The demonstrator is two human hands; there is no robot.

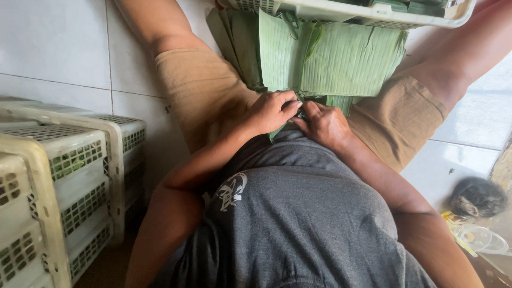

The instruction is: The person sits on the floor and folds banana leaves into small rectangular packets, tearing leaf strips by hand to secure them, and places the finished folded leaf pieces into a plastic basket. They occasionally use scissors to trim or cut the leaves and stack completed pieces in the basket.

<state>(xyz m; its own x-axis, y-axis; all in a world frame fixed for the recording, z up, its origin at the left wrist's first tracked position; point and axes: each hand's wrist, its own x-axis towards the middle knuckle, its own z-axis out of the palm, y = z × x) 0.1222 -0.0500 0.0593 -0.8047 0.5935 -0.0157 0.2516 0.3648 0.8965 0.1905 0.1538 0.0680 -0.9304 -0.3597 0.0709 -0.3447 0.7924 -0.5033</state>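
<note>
1. Presently, your left hand (272,111) and right hand (322,122) meet, both pinched on a small folded green banana-leaf piece (303,108) in your lap.
2. Just beyond them: flat stack of ribbed green banana leaves (341,58), apparently unworked.
3. Further off: cream perforated plastic crate (368,13).

You wear a dark grey short-sleeved T-shirt (298,213) with a small white swirling print (230,191) on the chest, and tan shorts (205,93) of a ribbed, woven cloth. Your forearms, both hands and your legs are bare.
</note>
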